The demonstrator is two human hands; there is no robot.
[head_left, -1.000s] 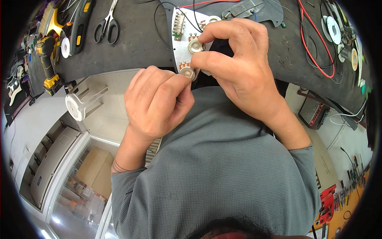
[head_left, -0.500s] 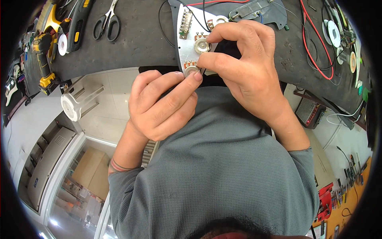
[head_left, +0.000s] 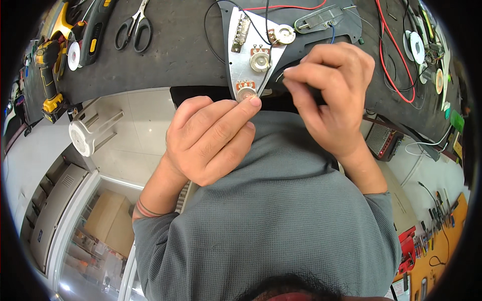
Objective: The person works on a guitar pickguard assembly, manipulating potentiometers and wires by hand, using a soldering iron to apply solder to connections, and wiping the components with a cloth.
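Plate (head_left: 241,70) lay at the near edge of the bench (head_left: 181,50), narrow end toward the person; three pots sat on it, the nearest pot (head_left: 246,94) by the left hand (head_left: 208,140). Left forearm slanted up and inward, back of hand uppermost; index finger extended, its tip over the near rim of that pot; other fingers loosely bent, thumb below the index; hand half closed, any grip under the plate could not be told. Right hand (head_left: 336,90) was raised right of the plate, clear of it, wrist bent inward; fingers curled leftward, thumb beneath index, slight gap between; a thin wire end (head_left: 279,77) showed just beside the index tip; whether pinched, could not tell.
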